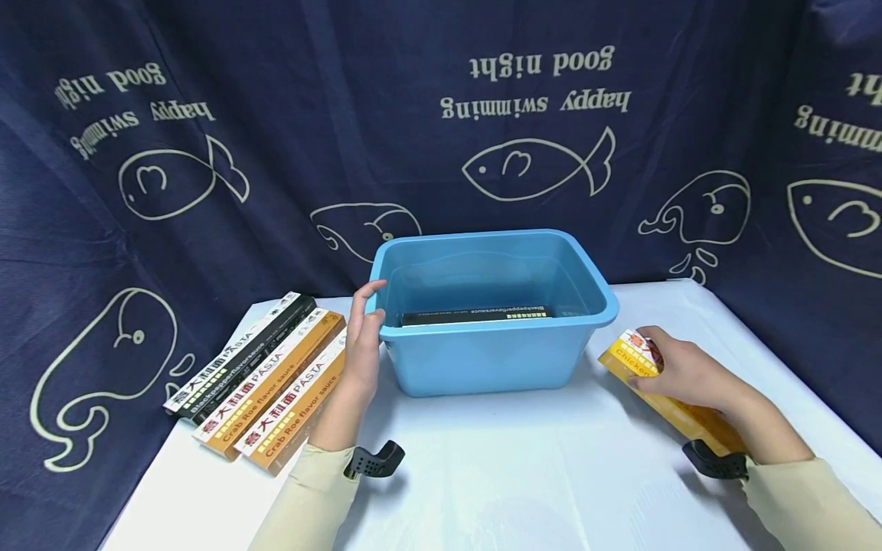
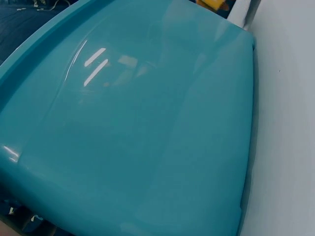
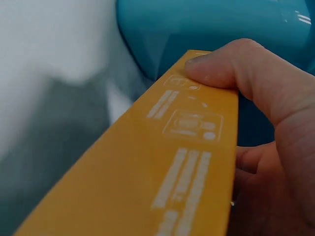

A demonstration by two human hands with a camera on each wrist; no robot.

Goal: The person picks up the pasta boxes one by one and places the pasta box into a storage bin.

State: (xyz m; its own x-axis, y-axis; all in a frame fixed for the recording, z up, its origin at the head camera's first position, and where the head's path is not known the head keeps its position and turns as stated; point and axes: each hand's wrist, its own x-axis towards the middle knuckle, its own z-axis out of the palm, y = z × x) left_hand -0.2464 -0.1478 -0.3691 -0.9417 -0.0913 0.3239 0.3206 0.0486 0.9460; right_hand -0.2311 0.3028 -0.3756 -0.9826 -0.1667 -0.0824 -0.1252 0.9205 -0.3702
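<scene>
My left hand [image 1: 361, 344] grips the left rim of a blue plastic bin [image 1: 482, 360], its finger and thumb at the edge. The bin's smooth outer wall [image 2: 138, 123] fills most of the left wrist view. Inside the bin lies a black pasta box [image 1: 475, 315], partly hidden by the front wall. To the right of the bin, my right hand [image 1: 689, 375] holds a yellow pasta box [image 1: 661, 405] marked Chicken. In the right wrist view the thumb presses on the printed side of the yellow box [image 3: 133, 162], with other fingers behind it.
On the left of the white table [image 1: 482, 474] lie a black pasta box [image 1: 241, 356] and two orange Crab Roe pasta boxes, one outer [image 1: 296, 417] and one between [image 1: 269, 383], side by side at a slant. Behind hangs a navy curtain [image 1: 386, 115] with fish drawings.
</scene>
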